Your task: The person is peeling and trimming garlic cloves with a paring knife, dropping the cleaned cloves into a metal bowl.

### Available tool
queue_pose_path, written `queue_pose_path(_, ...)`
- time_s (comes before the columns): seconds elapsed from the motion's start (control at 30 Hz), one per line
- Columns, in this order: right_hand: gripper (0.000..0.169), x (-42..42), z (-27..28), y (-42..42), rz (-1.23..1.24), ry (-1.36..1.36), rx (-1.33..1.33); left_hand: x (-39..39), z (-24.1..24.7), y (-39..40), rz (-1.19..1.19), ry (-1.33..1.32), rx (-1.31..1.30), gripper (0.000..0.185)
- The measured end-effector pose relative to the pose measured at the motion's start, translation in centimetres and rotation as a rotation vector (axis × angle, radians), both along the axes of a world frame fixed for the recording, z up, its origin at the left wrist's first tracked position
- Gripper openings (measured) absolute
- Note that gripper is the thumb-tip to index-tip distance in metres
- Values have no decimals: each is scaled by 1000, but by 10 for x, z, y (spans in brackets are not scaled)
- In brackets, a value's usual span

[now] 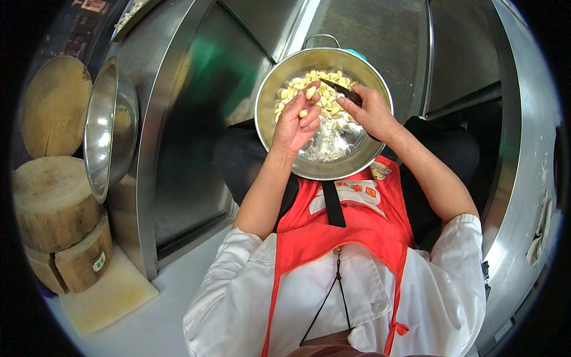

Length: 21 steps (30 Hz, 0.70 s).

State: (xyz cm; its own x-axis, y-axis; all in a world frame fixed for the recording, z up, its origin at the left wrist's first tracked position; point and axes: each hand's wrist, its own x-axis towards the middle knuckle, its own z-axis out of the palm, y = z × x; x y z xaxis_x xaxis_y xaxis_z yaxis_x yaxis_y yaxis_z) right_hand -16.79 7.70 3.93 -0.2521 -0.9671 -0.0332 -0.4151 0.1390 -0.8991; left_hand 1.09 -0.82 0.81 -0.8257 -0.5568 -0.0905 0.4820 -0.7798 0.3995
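A wide stainless steel bowl [321, 172] rests at my lap, holding many peeled garlic cloves [328, 99] at its far side and papery garlic skins [328, 147] nearer me. Above the bowl's left part, my left hand [298, 119] holds a garlic clove [311, 92] at its fingertips, and another pale clove [303, 113] lies against its curled fingers. My right hand [372, 109] grips the dark handle of a small knife [341, 89]; its dark blade points left towards the clove in my left hand. The blade's tip is close to my left fingertips; whether they touch, I cannot tell.
Left of me, a steel cabinet [147, 147] stands beside a large steel basin [98, 134] tipped on its side. Round wooden chopping blocks [55, 201] are stacked on a pale cutting board [111, 294]. A steel counter [513, 201] runs along my right.
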Motion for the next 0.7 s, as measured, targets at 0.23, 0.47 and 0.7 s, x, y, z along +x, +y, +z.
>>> queue_pose_path(0.23,22,0,-9,-2,-51,33,-16,-1,0,4,-66,-86,-49,35)
queue_pose_path(0.47,23,1,-4,-1,-8,27,-35,-5,2,12,-58,-229,-152,36)
queue_pose_path(0.7,28,4,-2,-1,12,-113,-118,-10,5,18,-33,-431,-304,30)
